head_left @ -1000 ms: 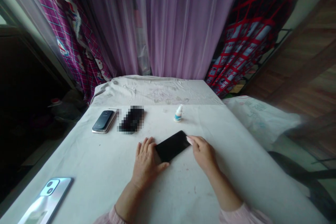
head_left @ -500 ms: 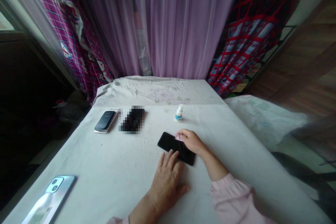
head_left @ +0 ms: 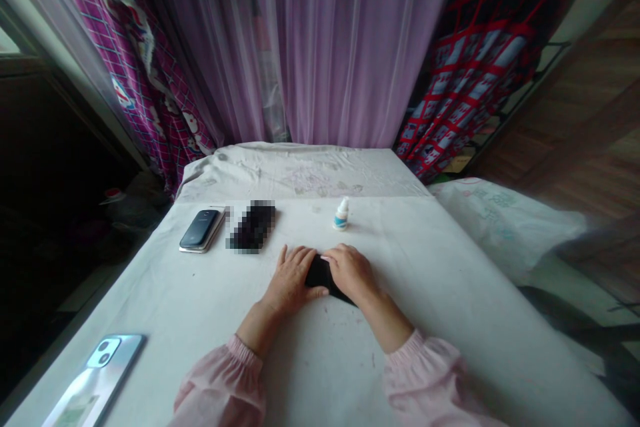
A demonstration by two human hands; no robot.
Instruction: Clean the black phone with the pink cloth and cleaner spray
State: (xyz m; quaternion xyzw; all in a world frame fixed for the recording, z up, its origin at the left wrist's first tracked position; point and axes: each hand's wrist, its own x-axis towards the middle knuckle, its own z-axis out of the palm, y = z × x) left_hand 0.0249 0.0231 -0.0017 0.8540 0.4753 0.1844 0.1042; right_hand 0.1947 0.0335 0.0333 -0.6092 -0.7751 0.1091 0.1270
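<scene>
The black phone (head_left: pixel 316 273) lies on the white tablecloth (head_left: pixel 320 373). The left hand (head_left: pixel 290 280) clasps its left end, probably to steady it; the right hand (head_left: pixel 354 273) curls over it (whether gripping something, I cannot tell). Beyond stands a small bottle (head_left: pixel 341 217), perhaps for easy reach.

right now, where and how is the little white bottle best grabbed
The white bottle is probably best gripped around its labelled body, coming from its right with the right hand: it stands upright, its body is wider than the tapering top, and the dark pixelated item lies to its left.
</scene>
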